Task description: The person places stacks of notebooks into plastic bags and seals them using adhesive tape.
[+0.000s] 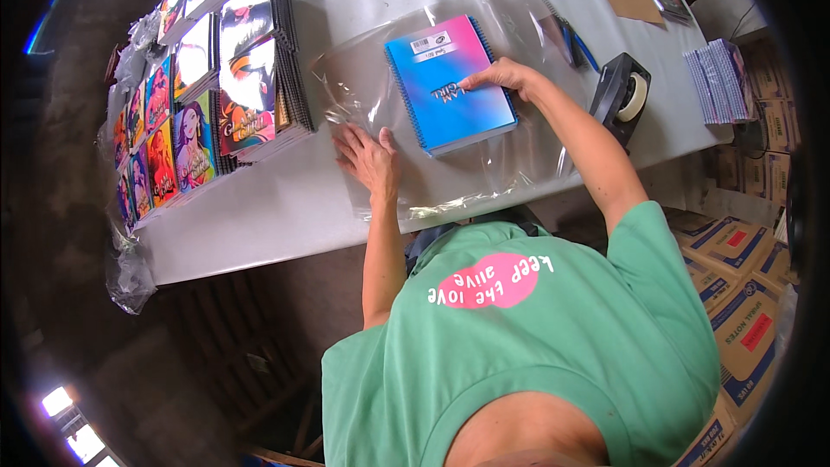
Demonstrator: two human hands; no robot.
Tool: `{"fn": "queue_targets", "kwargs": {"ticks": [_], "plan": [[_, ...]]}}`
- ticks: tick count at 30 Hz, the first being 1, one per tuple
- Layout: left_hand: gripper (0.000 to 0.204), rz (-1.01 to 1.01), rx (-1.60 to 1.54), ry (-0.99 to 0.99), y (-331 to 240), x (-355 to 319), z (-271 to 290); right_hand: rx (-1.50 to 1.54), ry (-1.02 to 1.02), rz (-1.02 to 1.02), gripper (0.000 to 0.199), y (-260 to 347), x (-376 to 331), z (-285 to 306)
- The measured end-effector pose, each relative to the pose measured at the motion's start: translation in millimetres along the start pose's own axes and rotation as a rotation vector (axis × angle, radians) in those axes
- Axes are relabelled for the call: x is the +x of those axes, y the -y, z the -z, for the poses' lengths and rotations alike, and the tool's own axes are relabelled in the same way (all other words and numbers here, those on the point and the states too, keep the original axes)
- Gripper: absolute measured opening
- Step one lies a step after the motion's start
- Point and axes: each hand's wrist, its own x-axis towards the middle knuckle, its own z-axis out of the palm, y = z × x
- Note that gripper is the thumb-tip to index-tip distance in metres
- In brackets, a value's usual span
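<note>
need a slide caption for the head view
The right hand holds a blue-and-pink spiral notebook while the left hand rests on clear plastic film.

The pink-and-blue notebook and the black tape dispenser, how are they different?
The notebook is pink and blue; the tape dispenser is black with a pale roll. The notebook is on clear plastic; the tape dispenser is right of it. The right hand touches the notebook, not the tape dispenser.

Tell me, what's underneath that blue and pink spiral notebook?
Clear plastic film, spread on the pale tabletop, shows around the notebook. The spot directly beneath is covered, so I can't tell what lies against its underside.
</note>
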Motion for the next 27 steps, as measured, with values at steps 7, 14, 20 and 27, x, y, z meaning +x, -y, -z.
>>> {"fn": "queue_targets", "kwargs": {"ticks": [7, 14, 20, 27], "plan": [[0.052, -0.29, -0.561, -0.138, -15.5, 30.1, 68.2, -0.018, 0.017, 0.043, 0.05, 1.3, -2.8, -3.3], [0.082, -0.332, -0.672, 0.483, -16.1, 70.8, 105.7, 0.141, 0.038, 0.002, 0.042, 4.4, -7.7, 0.0], [0.103, -0.299, -0.841, 0.794, -95.2, 61.8, 102.6, 0.118, 0.033, -0.006, 0.041, -2.2, 0.7, 2.5], [0.125, -0.389, -0.799, 0.726, -135.5, 43.4, 53.0, -0.165, -0.193, 0.067, 0.06, 6.2, -9.8, -6.0]]}}
